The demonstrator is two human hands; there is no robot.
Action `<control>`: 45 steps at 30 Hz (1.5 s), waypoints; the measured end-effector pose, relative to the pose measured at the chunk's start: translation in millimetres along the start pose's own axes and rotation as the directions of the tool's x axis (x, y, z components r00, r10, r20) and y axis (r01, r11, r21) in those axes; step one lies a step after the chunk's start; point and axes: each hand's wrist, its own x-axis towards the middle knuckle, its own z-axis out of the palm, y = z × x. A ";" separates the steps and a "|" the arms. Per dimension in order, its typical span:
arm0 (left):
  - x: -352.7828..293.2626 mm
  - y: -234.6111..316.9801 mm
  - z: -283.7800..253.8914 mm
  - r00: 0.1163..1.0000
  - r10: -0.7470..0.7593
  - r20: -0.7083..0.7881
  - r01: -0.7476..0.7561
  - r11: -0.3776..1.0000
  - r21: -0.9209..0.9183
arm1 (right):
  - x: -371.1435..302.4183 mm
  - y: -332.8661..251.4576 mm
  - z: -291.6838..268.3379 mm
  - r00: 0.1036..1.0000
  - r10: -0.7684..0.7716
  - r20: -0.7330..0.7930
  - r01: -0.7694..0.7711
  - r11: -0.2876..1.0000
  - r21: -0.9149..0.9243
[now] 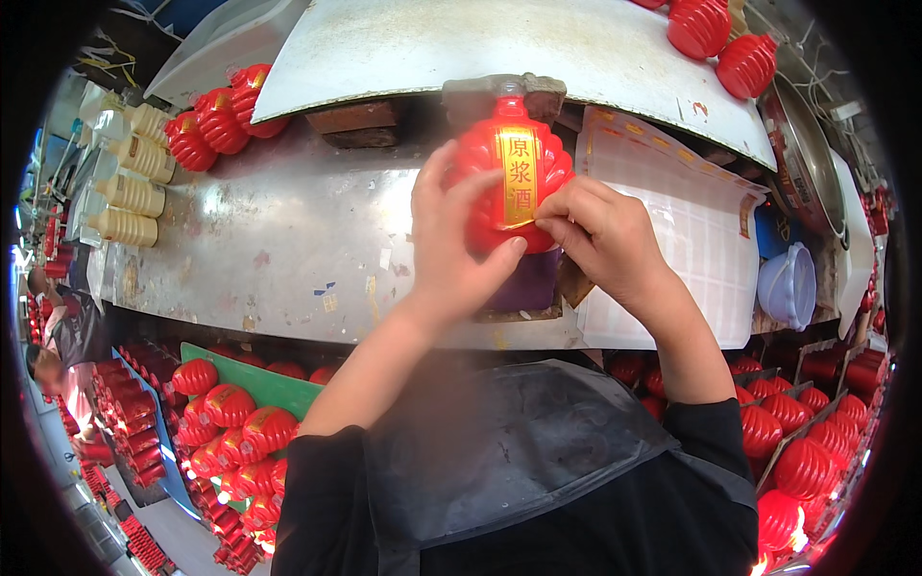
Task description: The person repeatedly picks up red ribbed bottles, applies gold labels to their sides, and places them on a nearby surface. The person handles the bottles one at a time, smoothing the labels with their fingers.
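A red ribbed bottle (549, 158) with a clear neck lies on a dark purple support, its neck against a grey block (545, 94). Down its front runs a gold label (520, 154) with a red border. My right hand (605, 235) closes thumb and forefinger in a pinch at the label's lower right corner. Along the bottle's left side is my left hand (447, 240), fingers apart and slightly blurred, its thumb stretched out near the bottle's base. Whether its fingertips touch the bottle, I cannot tell.
Beyond the metal worktop (240, 250) is a raised white board (480, 43). A printed label sheet (672, 250) lies to the right, near a lavender bucket (789, 288). Cream containers (130, 197) stand at left; red bottles (230, 405) fill trays below. A person (72, 336) is at far left.
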 end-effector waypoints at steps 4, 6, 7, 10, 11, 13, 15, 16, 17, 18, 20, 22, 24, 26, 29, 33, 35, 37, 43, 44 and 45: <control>6.5 -0.6 -4.8 0.998 0.053 0.019 -0.053 0.998 0.025 | 3.2 -0.9 3.4 0.994 0.111 0.001 -0.109 0.982 0.153; 10.8 -0.1 -6.7 0.996 0.086 0.024 -0.087 0.995 0.039 | 4.1 -2.2 5.5 0.980 0.198 0.007 -0.193 0.944 0.268; 13.0 0.3 -8.5 0.994 0.106 0.029 -0.108 0.993 0.055 | 4.5 -3.1 7.8 0.968 0.250 0.011 -0.239 0.910 0.339; 21.2 3.0 -11.0 0.989 0.140 0.048 -0.144 0.987 0.073 | 5.9 -2.6 5.6 0.933 0.343 0.105 -0.351 0.815 0.460; 24.2 4.3 -11.6 0.988 0.147 0.054 -0.151 0.986 0.074 | 6.5 -2.1 4.2 0.925 0.352 0.145 -0.377 0.787 0.489; 30.8 6.7 -13.3 0.986 0.148 0.080 -0.155 0.983 0.097 | 7.7 -2.0 4.6 0.916 0.371 0.153 -0.395 0.767 0.506; 36.3 9.5 -14.5 0.986 0.145 0.086 -0.154 0.982 0.111 | 8.7 -1.7 4.6 0.911 0.380 0.162 -0.405 0.748 0.525; 38.5 11.0 -14.6 0.987 0.142 0.078 -0.151 0.982 0.112 | 9.0 -1.7 4.6 0.908 0.383 0.168 -0.411 0.741 0.532; 40.6 12.1 -14.7 0.987 0.143 0.068 -0.150 0.982 0.114 | 9.1 -1.8 4.8 0.905 0.387 0.175 -0.417 0.732 0.538; 42.6 12.9 -15.1 0.987 0.144 0.072 -0.152 0.982 0.114 | 9.1 -1.9 5.4 0.905 0.391 0.168 -0.416 0.732 0.540; 45.5 13.8 -15.5 0.985 0.153 0.078 -0.161 0.980 0.114 | 8.4 -2.5 6.9 0.904 0.400 0.153 -0.415 0.730 0.544; 46.1 15.0 -15.3 0.987 0.144 0.076 -0.152 0.983 0.105 | 7.6 -2.7 6.9 0.899 0.407 0.159 -0.423 0.720 0.551; 46.3 15.2 -15.9 0.986 0.142 0.084 -0.150 0.984 0.097 | 7.2 -2.4 7.1 0.896 0.412 0.163 -0.428 0.710 0.560; 46.5 14.4 -18.8 0.984 0.148 0.102 -0.157 0.983 0.090 | 6.7 -1.9 7.7 0.896 0.413 0.165 -0.428 0.701 0.570; 47.0 14.1 -22.3 0.980 0.150 0.128 -0.161 0.984 0.079 | 5.8 -1.9 8.2 0.905 0.401 0.146 -0.408 0.717 0.565; 46.0 16.5 -24.6 0.981 0.122 0.153 -0.135 0.988 0.079 | 5.1 -1.8 9.1 0.903 0.406 0.144 -0.411 0.711 0.571; 44.9 17.8 -23.3 0.980 0.133 0.150 -0.145 0.987 0.073 | 4.9 -1.4 9.7 0.905 0.402 0.139 -0.404 0.712 0.574; 45.1 17.7 -20.4 0.982 0.130 0.138 -0.143 0.986 0.089 | 4.6 -0.9 10.2 0.905 0.404 0.138 -0.404 0.709 0.578; 45.7 15.4 -16.9 0.986 0.132 0.103 -0.139 0.988 0.068 | 3.4 -0.7 10.3 0.902 0.409 0.142 -0.411 0.706 0.577; 45.5 15.1 -17.0 0.986 0.131 0.101 -0.138 0.989 0.062 | 3.2 -0.7 10.3 0.903 0.407 0.139 -0.408 0.708 0.576; 44.9 15.0 -17.0 0.987 0.126 0.101 -0.132 0.990 0.058 | 3.2 -0.6 10.3 0.902 0.409 0.140 -0.410 0.706 0.577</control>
